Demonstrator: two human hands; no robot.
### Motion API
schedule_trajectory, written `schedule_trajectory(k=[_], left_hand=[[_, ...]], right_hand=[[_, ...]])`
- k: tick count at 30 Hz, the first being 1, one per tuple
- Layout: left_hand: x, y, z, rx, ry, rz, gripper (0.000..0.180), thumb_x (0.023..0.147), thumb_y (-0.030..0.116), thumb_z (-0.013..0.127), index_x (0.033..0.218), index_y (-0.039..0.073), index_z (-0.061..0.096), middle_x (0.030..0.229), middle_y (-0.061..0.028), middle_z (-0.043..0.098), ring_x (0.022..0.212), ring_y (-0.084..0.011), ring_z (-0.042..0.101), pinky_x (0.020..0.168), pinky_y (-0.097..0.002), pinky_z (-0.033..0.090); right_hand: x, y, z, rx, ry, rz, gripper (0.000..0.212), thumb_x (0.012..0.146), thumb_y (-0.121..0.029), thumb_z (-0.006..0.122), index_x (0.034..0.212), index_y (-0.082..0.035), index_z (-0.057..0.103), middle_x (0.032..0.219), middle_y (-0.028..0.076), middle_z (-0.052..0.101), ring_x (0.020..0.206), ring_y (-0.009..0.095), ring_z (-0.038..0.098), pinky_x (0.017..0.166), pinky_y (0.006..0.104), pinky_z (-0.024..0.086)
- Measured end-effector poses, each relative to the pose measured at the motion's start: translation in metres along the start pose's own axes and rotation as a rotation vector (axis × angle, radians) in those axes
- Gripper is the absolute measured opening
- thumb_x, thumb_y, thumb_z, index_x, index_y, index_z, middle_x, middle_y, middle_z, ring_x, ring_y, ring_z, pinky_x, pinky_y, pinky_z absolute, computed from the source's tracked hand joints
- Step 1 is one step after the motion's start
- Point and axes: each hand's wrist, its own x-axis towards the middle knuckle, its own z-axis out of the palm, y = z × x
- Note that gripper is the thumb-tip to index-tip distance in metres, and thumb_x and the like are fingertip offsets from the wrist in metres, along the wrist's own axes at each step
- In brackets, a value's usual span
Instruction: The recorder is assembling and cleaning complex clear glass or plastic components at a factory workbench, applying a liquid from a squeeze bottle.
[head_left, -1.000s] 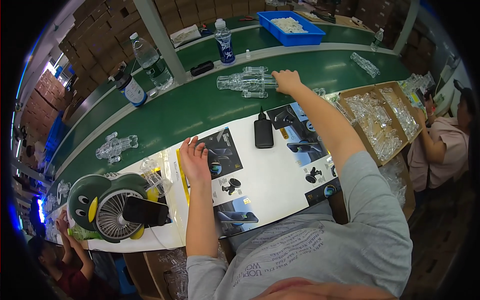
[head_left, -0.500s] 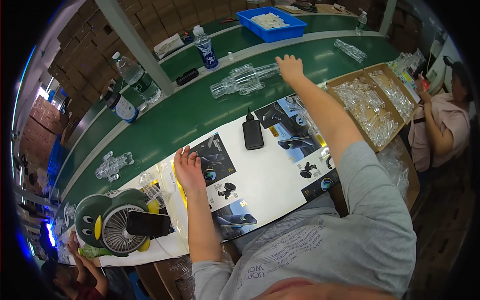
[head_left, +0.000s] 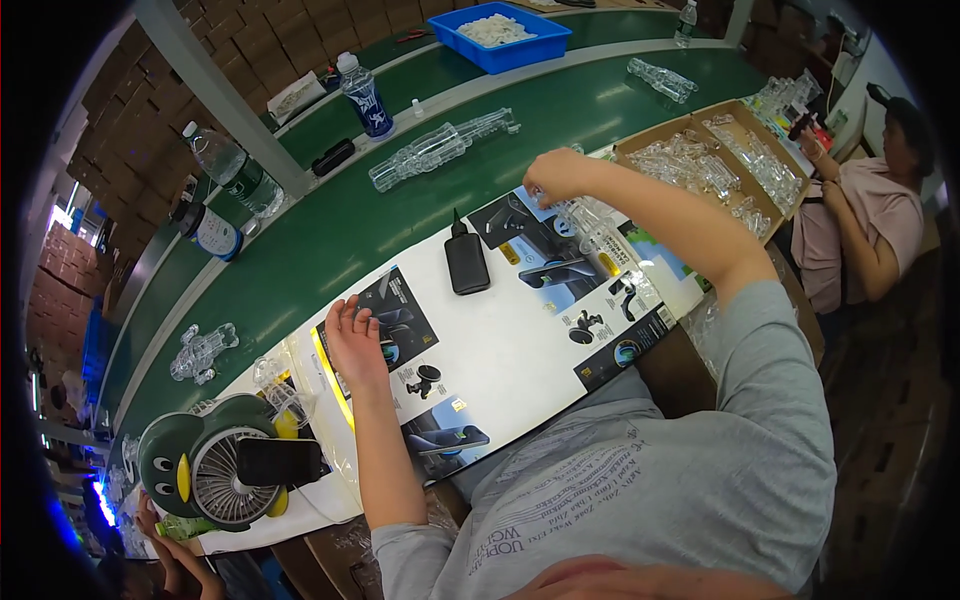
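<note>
My left hand (head_left: 356, 348) rests palm up at the left part of a white printed sheet (head_left: 480, 350), fingers loosely bent and apart, holding nothing. My right hand (head_left: 556, 177) hangs over the sheet's far right corner, its fingers bent downward and partly hidden; nothing shows in them. Just beside it, under my forearm, lie clear plastic parts (head_left: 592, 222). Beyond, on the green belt (head_left: 330, 260), lies a long clear plastic assembly (head_left: 440, 150), apart from both hands. A black box-shaped device with a pointed nozzle (head_left: 467, 262) sits on the sheet between my hands.
A cardboard box (head_left: 765, 225) of clear parts stands at right, near a seated person (head_left: 850, 210). A penguin-shaped fan (head_left: 160, 460) with a black phone (head_left: 275, 462) is at left. Bottles (head_left: 366, 98) and a blue tray (head_left: 500, 50) line the far side. Another clear part (head_left: 203, 352) lies on the belt.
My right hand has left the end of the clear plastic assembly and drawn back over the sheet's corner. My left hand stays in place on the sheet. The whole view has shifted slightly.
</note>
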Motion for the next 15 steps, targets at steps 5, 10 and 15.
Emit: schedule_trajectory(k=[5,10,15], left_hand=[[-0.003,0.0,0.007,0.173,-0.009,0.073,0.026,0.09,0.022,0.047,0.11,0.007,0.051,0.107,-0.0069,0.055,0.085,-0.0147,0.052,0.078,-0.0295,0.043],[-0.017,-0.004,0.025,0.591,-0.225,0.473,0.035,0.081,0.009,0.062,0.113,0.004,0.05,0.112,-0.01,0.054,0.101,-0.0223,0.053,0.089,-0.037,0.042],[-0.053,-0.009,0.057,1.068,-0.508,0.993,0.066,0.062,0.017,0.076,0.123,0.009,0.049,0.134,-0.016,0.041,0.129,-0.038,0.029,0.104,-0.0479,0.026]], right_hand=[[-0.005,-0.013,-0.01,0.105,0.017,-0.017,0.035,0.066,-0.035,0.074,0.093,-0.013,0.068,0.083,0.005,0.067,0.08,0.023,0.064,0.069,0.0355,0.049],[-0.003,-0.047,-0.015,0.775,0.105,-0.046,0.035,0.074,-0.04,0.071,0.091,-0.01,0.066,0.073,0.003,0.062,0.066,0.007,0.057,0.061,0.0255,0.046],[-0.002,-0.123,0.004,1.356,0.059,-0.014,0.038,0.078,-0.04,0.067,0.094,-0.006,0.062,0.071,0.006,0.061,0.061,0.01,0.058,0.056,0.0285,0.046]])
